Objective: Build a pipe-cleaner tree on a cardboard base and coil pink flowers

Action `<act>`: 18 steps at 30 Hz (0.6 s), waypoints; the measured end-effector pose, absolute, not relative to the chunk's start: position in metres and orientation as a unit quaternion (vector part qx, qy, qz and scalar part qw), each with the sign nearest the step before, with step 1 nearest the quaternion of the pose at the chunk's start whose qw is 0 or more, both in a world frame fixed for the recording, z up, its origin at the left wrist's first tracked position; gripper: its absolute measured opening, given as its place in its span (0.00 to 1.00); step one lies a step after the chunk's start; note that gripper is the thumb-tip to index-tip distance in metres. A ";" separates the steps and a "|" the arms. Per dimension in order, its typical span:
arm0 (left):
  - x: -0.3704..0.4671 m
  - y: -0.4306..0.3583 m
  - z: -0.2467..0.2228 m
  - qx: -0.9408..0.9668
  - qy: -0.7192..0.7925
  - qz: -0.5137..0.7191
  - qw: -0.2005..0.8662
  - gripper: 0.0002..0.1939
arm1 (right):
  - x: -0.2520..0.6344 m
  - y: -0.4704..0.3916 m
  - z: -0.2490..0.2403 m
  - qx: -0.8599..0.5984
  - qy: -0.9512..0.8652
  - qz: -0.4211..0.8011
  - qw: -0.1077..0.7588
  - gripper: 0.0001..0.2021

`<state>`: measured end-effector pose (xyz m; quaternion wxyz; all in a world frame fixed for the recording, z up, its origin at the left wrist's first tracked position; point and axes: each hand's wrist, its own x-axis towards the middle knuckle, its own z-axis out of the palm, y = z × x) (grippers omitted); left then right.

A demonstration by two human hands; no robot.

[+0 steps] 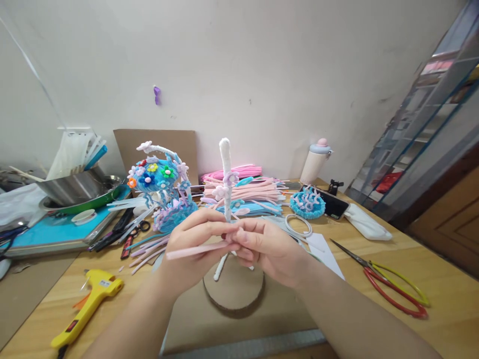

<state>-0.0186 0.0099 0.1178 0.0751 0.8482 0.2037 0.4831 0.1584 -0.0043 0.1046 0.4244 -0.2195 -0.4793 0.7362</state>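
My left hand [196, 242] and my right hand [269, 247] meet at the centre, fingertips pinched together on a pale pink pipe cleaner [194, 250]. One straight end of it sticks out to the left, while the part between the fingertips is mostly hidden. Just behind the hands rises a white wrapped stem [225, 157] with small lilac, pink and blue flowers, such as the lilac flower [231, 178]. Its white legs rest on a round cardboard base [234, 294], partly covered by my hands.
A yellow glue gun [92, 304] lies front left, and scissors [389, 284] lie open at right. Behind are bundles of pipe cleaners [247, 192], a flowered blue ornament [157, 174], a blue fuzzy dish [307, 204], a phone [335, 205] and a bottle [314, 162]. A metal bowl [75, 187] stands left.
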 end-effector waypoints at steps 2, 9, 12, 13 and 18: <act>-0.019 0.010 0.118 0.837 0.212 0.501 0.053 0.13 | 0.157 -0.004 0.103 -0.220 -0.477 0.728 0.441 0.12; -0.018 0.010 0.114 0.837 0.213 0.500 0.068 0.13 | 0.148 -0.004 0.092 -0.223 -0.453 0.678 0.534 0.12; -0.015 0.010 0.111 0.835 0.213 0.502 0.074 0.12 | 0.145 -0.004 0.090 -0.223 -0.431 0.679 0.550 0.12; -0.014 0.010 0.111 0.831 0.216 0.507 0.071 0.12 | 0.145 -0.004 0.090 -0.220 -0.430 0.683 0.548 0.12; -0.013 0.009 0.108 0.806 0.240 0.540 0.030 0.11 | 0.143 -0.007 0.094 -0.197 -0.431 0.711 0.519 0.10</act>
